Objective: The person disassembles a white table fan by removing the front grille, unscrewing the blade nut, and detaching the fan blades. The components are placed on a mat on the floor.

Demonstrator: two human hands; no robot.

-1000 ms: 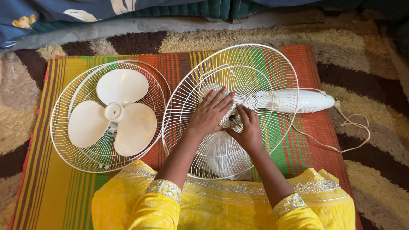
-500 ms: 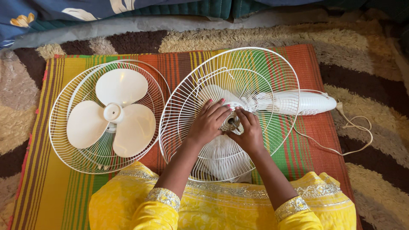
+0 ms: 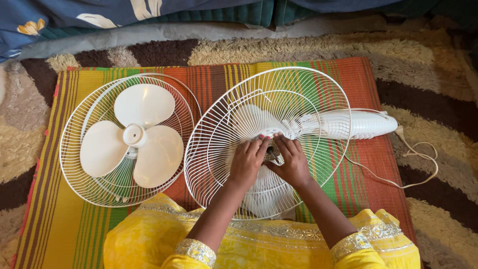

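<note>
Two bare hands meet at the centre of the head view, over the hub of a white round wire fan guard that sits on the white plastic fan body. The left hand has its fingers curled down on the hub from about seven o'clock, and the right hand presses in from about five o'clock; their fingertips pinch at a small round fitting around the motor shaft, though the hands cover most of it and I cannot tell how firm the grip is. At nine o'clock from the hands lies a second white wire guard, flat on the striped woven mat, with the white three-bladed plastic fan blade resting loose inside it. The white power cord trails off at three o'clock onto the shaggy brown and cream rug. Judging by how things lie, the fan is in pieces: one guard is seated on the motor and being worked at its centre, while the blade and the other guard are not yet on the fan.
</note>
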